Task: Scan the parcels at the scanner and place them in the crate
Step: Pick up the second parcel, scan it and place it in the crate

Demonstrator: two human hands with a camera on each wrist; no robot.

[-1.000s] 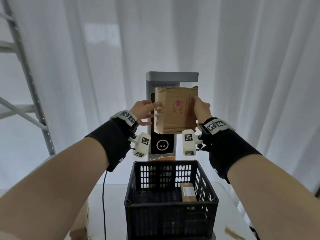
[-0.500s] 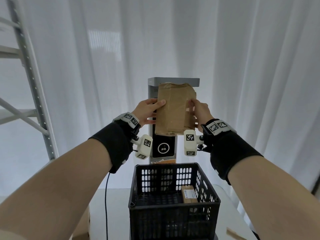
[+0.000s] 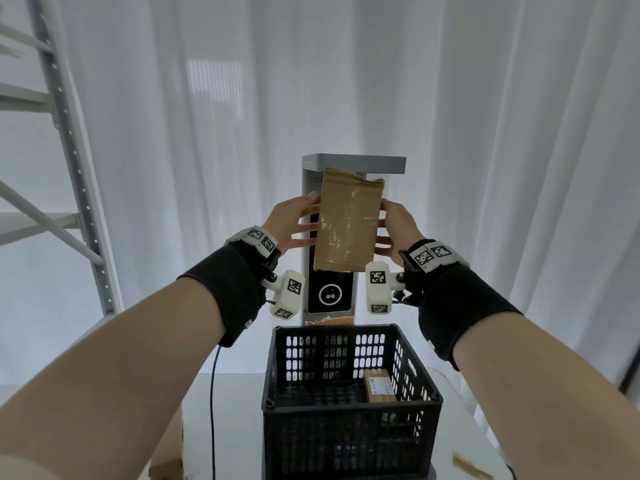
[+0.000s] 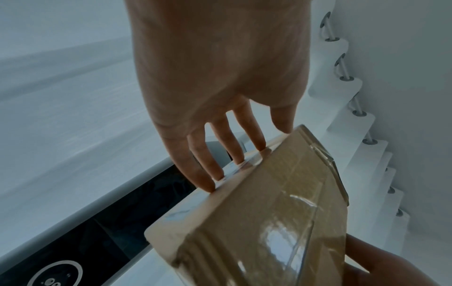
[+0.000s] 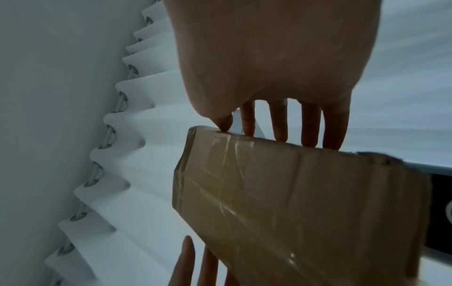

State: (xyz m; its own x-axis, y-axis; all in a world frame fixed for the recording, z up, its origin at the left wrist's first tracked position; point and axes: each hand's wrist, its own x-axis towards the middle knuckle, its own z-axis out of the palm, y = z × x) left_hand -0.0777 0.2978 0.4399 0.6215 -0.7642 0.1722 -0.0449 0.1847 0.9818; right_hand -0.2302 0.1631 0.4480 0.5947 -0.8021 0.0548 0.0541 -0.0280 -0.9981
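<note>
The taped cardboard parcel (image 3: 348, 221) is held upright in the air, right in front of the grey scanner post (image 3: 353, 164) and covering the upper part of its dark screen, above the far edge of the black plastic crate (image 3: 349, 403). The left hand (image 3: 294, 221) presses on its left edge with straight, spread fingers (image 4: 208, 174), thumb near the top; the right hand (image 3: 398, 225) does the same on the right edge, fingers (image 5: 310, 131) extended, so the parcel is squeezed between the two hands. A smaller labelled box (image 3: 379, 386) lies inside the crate at its right side. The crate sits on a white surface (image 3: 235, 410), with a black cable (image 3: 213, 393) running to its left. White curtains (image 3: 173, 133) hang behind, and a metal rack (image 3: 69, 133) stands far left.
</note>
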